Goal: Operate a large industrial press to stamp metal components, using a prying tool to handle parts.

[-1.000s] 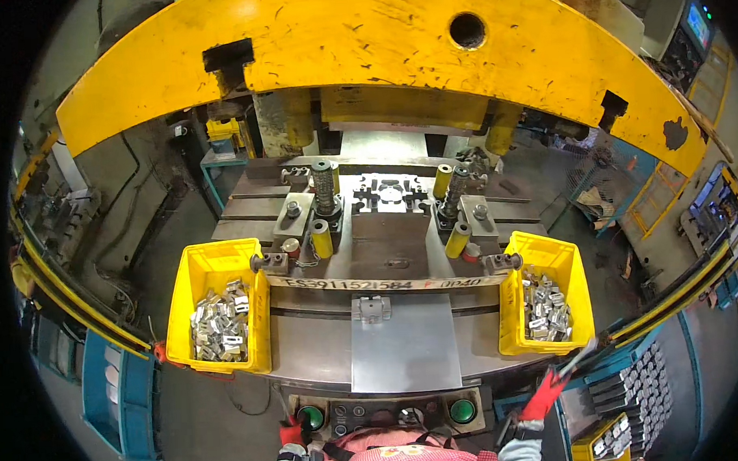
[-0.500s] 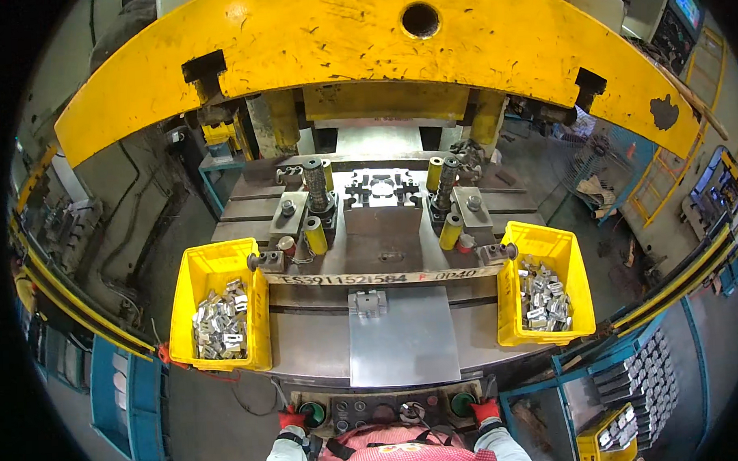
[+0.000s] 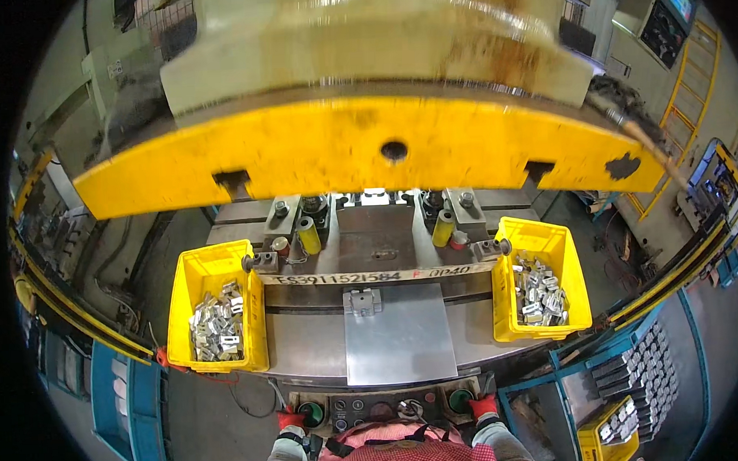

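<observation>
My left hand (image 3: 292,418), in a red glove, rests at the left end of the dark control panel (image 3: 374,409) along the front of the press, right against the round green push button (image 3: 311,413). My right hand (image 3: 482,406), also in a red glove, sits at the other end of that panel, touching the second round green button (image 3: 460,400). Only the tops of both hands show, so I cannot tell whether my fingers are spread or curled; they look pressed down on the buttons, but I cannot be sure.

Between my hands the panel carries a few smaller knobs. Just beyond them lies a flat, bare steel sheet (image 3: 399,333), and at its far edge a small bright metal bracket (image 3: 362,301) rests on the grey press bed (image 3: 308,346). Farther out sits the dark die block (image 3: 377,238), with two yellow cylindrical posts, one (image 3: 308,235) beyond my left hand and one (image 3: 442,227) beyond my right.

Up and to the left of my left hand stands a yellow plastic bin (image 3: 180,302) holding small silvery stamped parts (image 3: 218,327). Up and to the right of my right hand stands a matching yellow bin (image 3: 578,282), also with silvery parts (image 3: 538,291) inside. Above everything hangs the big yellow press ram (image 3: 301,161).
</observation>
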Available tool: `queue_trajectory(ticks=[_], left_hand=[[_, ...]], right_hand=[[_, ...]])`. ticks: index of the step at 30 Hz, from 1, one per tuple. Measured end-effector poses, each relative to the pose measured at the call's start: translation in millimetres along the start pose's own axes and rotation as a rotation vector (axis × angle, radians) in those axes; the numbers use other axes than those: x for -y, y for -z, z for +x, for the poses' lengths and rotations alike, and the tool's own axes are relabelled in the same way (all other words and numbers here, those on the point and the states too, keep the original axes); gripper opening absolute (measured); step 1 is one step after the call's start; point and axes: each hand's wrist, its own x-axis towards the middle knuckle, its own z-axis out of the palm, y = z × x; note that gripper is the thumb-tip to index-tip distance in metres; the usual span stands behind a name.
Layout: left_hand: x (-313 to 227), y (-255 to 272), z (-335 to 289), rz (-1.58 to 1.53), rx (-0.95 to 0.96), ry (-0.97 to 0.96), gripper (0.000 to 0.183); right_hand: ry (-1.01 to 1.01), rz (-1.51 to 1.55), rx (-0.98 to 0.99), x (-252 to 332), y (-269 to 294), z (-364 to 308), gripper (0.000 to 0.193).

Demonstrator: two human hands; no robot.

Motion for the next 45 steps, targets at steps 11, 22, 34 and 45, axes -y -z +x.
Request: queue_trajectory(ticks=[11, 22, 34, 45], left_hand=[[-13.8, 7.8, -0.7, 0.042, 0.116, 0.044, 0.105], [-77.6, 155.8, -91.2, -0.179, -0.243, 0.213, 0.032], [-447.9, 65.8, -158.8, -0.324, 0.63, -0.576, 0.02], [-521.0, -96.0, -79.8, -0.439, 0.571, -0.728, 0.033]], right_hand=[[-0.011, 0.147, 0.117, 2.1, 3.7, 1.4, 0.079], [-0.072, 1.083, -0.586, 9.9, 117.6, 0.2, 0.053], [1.065, 0.688, 0.324, 392.1, 172.6, -47.8, 0.049], [1.003, 0.588, 0.265, 490.4, 152.7, -56.6, 0.045]])
